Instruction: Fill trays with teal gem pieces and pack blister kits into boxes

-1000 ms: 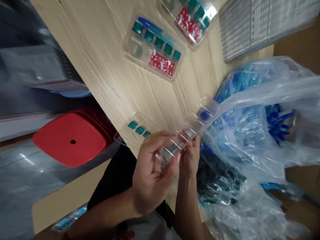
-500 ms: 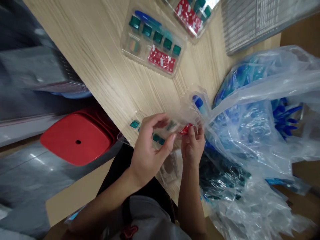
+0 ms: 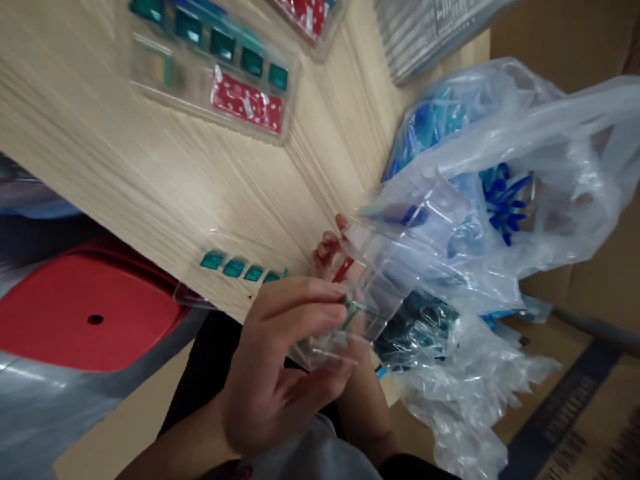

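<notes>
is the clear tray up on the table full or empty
The clear tray looks full: teal squares line its top row and a red patterned card fills a lower compartment.

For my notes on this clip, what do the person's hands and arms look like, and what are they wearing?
Both hands are bare: no gloves, rings or watch show. The left hand is fully visible. The right hand's fingers show through clear plastic, and its forearm is uncovered. A grey top shows at the bottom of the view.
</notes>
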Demonstrator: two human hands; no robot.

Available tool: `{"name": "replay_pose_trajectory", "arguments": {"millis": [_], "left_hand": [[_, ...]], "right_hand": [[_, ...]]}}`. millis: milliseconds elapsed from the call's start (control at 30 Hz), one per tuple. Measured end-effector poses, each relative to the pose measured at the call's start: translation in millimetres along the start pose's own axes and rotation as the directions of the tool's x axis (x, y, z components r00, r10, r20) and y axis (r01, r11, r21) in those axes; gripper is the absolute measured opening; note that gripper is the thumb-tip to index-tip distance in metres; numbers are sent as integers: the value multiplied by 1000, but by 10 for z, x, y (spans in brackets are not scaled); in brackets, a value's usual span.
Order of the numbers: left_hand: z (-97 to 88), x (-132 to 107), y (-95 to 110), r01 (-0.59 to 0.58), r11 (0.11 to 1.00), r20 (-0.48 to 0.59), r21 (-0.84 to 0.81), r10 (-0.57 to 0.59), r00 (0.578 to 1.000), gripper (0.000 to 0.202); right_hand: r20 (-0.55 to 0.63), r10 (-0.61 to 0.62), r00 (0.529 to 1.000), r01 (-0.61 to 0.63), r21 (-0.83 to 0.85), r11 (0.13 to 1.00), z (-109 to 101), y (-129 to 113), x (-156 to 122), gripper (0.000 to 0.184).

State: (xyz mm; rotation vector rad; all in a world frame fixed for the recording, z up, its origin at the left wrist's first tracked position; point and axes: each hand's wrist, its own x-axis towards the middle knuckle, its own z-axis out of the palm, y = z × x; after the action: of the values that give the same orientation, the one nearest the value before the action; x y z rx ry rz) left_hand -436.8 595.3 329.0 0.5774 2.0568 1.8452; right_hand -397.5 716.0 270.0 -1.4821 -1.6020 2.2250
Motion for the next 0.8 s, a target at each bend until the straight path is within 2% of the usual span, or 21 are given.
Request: {"name": "replay_pose_trajectory", "arguments": {"millis": [167,333,433,500,600,667,800], "left_hand": [[29,15,33,9,1000,5,11,-9,1000,45],[31,18,36,-4,1000,-24,5,4,1000,46],[36,-12,4,39,999,-75,-36,-42,996,39],[22,-43,-63,150,980,-132,-135,-167,977,39],[-46,-81,-236,300,915,-262,-269,-369,892,42],[-120,-77,-368,315,912,-325,-264,-391,861,40],[-297,-10,-578,301,944,-317,-134,-329,890,40]], "right_hand": [[-102,-38,994,38,-7,999,52,88,20,53],[-65,-41,997,42,14,999,52,134,2,53],[-72,-20,997,27,95,995,33,142,-5,50],[-114,-29,993,43,125,991,20,144,-19,49],[-191,-110,975,135,119,984,12,145,-62,51],[-208,-174,963,195,86,977,17,159,-87,51],[-221,-251,942,256,-6,967,56,256,-42,52]]}}
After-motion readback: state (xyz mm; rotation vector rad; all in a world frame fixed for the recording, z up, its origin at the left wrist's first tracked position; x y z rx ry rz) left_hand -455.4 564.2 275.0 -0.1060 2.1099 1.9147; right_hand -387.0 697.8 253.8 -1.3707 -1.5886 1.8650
